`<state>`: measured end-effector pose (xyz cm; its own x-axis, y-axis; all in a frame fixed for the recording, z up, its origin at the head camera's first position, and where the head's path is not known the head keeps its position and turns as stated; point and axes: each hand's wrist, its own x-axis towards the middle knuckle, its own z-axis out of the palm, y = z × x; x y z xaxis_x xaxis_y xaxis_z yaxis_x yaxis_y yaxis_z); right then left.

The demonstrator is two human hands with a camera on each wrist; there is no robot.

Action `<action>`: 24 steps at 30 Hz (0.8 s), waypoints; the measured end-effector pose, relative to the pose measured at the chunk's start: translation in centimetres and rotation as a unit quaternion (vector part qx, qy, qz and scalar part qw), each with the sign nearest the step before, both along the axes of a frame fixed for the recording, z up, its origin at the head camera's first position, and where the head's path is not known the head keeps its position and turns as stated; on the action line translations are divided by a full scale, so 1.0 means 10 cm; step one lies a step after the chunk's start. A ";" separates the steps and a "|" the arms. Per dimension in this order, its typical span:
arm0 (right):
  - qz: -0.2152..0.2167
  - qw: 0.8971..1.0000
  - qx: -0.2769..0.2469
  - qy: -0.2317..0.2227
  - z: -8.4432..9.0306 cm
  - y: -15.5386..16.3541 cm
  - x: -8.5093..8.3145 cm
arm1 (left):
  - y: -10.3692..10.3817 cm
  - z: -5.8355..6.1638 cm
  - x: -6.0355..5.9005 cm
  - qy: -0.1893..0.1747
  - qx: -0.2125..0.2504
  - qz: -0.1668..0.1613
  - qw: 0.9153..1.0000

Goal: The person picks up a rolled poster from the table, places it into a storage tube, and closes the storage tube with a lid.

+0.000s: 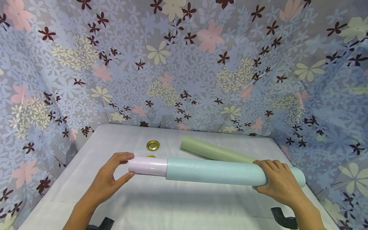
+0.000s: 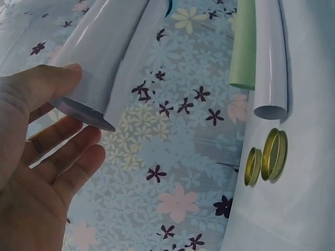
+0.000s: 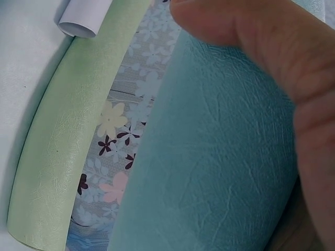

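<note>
Two gold rings (image 1: 152, 145) lie on white table (image 1: 161, 204), floral curtains (image 1: 184, 64) around.

a light blue textured roll (image 1: 212, 172) is held level above the white table (image 1: 161, 204), lengthwise from left to right. a glossy pale pink roll (image 1: 148, 166) sticks out of its left end, telescoped inside it. the left hand (image 1: 110, 179) pinches the pink end between thumb and fingers; the right hand (image 1: 280, 183) wraps over the blue roll near its right end.
</note>
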<state>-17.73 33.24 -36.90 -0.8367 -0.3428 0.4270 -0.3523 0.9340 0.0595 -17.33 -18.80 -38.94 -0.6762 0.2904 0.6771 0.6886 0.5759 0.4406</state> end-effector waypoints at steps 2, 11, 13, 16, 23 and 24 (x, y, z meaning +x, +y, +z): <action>0.000 1.000 -0.001 0.001 0.00 0.00 0.00 | 0.01 0.00 0.00 -0.001 -0.001 0.005 1.000; 0.004 1.000 -0.001 0.008 -0.01 0.01 0.01 | 0.07 0.01 0.01 0.000 0.004 0.012 1.000; 0.005 1.000 0.000 0.009 -0.01 0.01 0.01 | 0.07 0.00 0.01 -0.001 0.004 0.011 1.000; 0.002 1.000 -0.001 0.004 -0.01 0.01 0.01 | 0.08 -0.02 0.00 0.002 0.003 0.009 1.000; -0.009 1.000 -0.002 -0.018 0.01 0.00 0.01 | 0.08 -0.02 0.00 -0.005 0.007 0.005 1.000; -0.009 1.000 -0.003 -0.019 0.01 0.00 0.01 | 0.08 -0.01 0.00 -0.009 0.008 0.005 1.000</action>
<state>-17.64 33.27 -36.84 -0.8584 -0.3249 0.3970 -0.3370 0.9406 0.0412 -17.29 -17.98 -39.08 -0.6904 0.2735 0.6698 0.6755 0.5752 0.4614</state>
